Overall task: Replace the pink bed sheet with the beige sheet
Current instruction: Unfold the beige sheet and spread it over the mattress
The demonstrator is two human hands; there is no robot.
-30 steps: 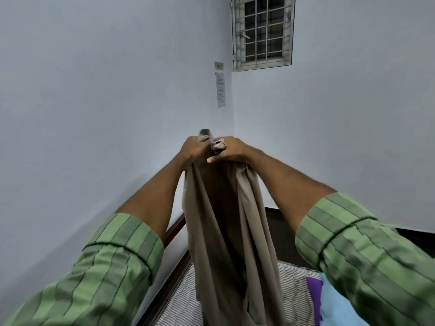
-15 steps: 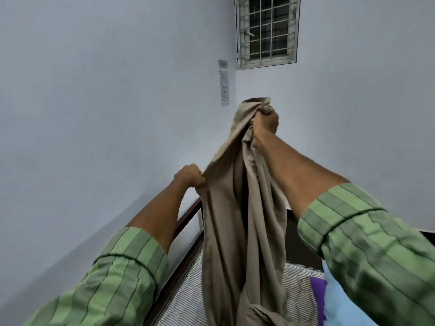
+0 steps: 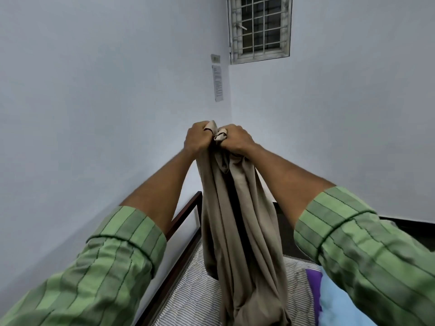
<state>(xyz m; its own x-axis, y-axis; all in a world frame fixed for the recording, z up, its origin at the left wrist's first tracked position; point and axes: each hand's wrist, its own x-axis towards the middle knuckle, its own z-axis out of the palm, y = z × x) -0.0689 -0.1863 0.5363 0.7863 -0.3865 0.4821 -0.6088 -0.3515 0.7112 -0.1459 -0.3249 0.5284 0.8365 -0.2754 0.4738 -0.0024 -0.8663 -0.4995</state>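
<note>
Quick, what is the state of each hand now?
Left hand: grips the top of the hanging beige fabric sheet.
Right hand: grips the same sheet beside it.

Two pale blue-white walls [image 3: 94,90] meet in a corner; a barred window [image 3: 260,28] sits high on the right-hand wall, dark outside. Printed notice [image 3: 217,83] and small plate [image 3: 215,58] fixed to the left wall beside the corner. Below, dark wooden bed frame [image 3: 186,211], grey-striped mattress [image 3: 188,292].
</note>
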